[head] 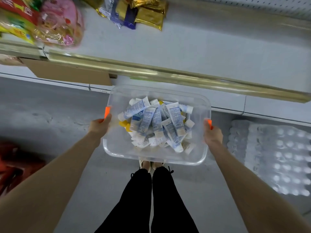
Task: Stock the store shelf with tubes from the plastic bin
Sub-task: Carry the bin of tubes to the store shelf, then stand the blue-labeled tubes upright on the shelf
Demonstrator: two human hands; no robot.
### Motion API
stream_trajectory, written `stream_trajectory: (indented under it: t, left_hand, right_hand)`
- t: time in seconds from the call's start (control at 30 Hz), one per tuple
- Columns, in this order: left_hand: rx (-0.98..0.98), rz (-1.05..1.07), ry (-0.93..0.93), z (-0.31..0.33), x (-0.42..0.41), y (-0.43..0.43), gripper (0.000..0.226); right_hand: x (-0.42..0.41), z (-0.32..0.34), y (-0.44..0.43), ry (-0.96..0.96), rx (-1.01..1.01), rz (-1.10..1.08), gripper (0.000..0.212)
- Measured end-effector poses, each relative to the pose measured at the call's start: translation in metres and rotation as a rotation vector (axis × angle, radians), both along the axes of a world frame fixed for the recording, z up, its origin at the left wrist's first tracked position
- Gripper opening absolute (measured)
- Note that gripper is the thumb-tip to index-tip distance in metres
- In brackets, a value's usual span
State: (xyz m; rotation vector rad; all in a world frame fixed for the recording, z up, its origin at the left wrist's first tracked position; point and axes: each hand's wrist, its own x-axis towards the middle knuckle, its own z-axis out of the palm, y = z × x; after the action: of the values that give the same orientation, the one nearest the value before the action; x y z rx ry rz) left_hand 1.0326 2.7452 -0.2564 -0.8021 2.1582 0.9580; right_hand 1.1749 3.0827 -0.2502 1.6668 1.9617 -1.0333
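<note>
- My left grip (pixel 100 126) is closed around the orange left handle (pixel 107 112) of the plastic bin (pixel 117 149).
- The bin hangs in the air between both arms, just in front of the shelf (pixel 193 47) and below its front edge. The tubes (pixel 156 125) lie inside in a loose heap.
- My right grip (pixel 212 134) is closed on the orange right handle (pixel 209 123).
- The risk, I think: if one side dips, the heap slides and tubes spill over the rim to the floor. The far rim could also knock the shelf edge when I lift.
</note>
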Motion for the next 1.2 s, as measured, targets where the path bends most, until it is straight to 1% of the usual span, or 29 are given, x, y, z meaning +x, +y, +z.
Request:
stream_trajectory:
  t: [0.23,0.33,0.47,0.57,0.63,0.7,0.77,0.83,0.93,1.0,1.1,1.2]
  left_hand:
    - [-0.027,-0.038,-0.008,-0.015,0.003,-0.004,0.040]
    - [-0.022,-0.058,0.009,-0.015,0.004,-0.006,0.038]
    - [-0.038,-0.117,0.038,-0.008,0.008,-0.005,0.027]
    - [-0.079,-0.192,0.127,0.003,0.009,-0.004,0.020]
    - [-0.134,-0.292,0.221,0.012,0.008,0.002,0.024]
    - [-0.101,-0.379,0.289,0.023,0.005,0.016,0.030]
    - [-0.042,-0.454,0.299,0.028,-0.001,0.033,0.030]
    - [0.010,-0.494,0.265,0.025,-0.010,0.048,0.030]
    - [0.106,-0.518,0.176,0.011,-0.022,0.066,0.035]
    - [0.135,-0.553,0.131,-0.001,-0.028,0.076,0.041]
    - [0.160,-0.596,0.098,-0.022,-0.036,0.089,0.051]
    - [0.176,-0.644,0.075,-0.039,-0.045,0.097,0.055]
  right_hand:
    - [0.006,-0.016,-0.004,0.038,0.015,-0.066,0.057]
    - [0.008,-0.016,-0.007,0.045,0.007,-0.030,0.051]
    - [0.010,-0.009,-0.010,0.021,-0.011,0.066,0.042]
    - [0.009,0.002,-0.011,0.046,0.054,0.137,0.041]
    - [0.003,0.013,-0.012,0.102,0.136,0.183,0.045]
    - [-0.009,0.025,-0.016,0.169,0.182,0.220,0.047]
    - [-0.024,0.031,-0.021,0.251,0.149,0.210,0.045]
    - [-0.039,0.028,-0.027,0.286,0.074,0.189,0.042]
    - [-0.057,0.010,-0.037,0.265,-0.048,0.206,0.044]
    - [-0.066,-0.005,-0.041,0.242,-0.098,0.220,0.047]
    - [-0.075,-0.031,-0.041,0.176,-0.149,0.238,0.054]
    - [-0.080,-0.053,-0.038,0.161,-0.172,0.214,0.060]
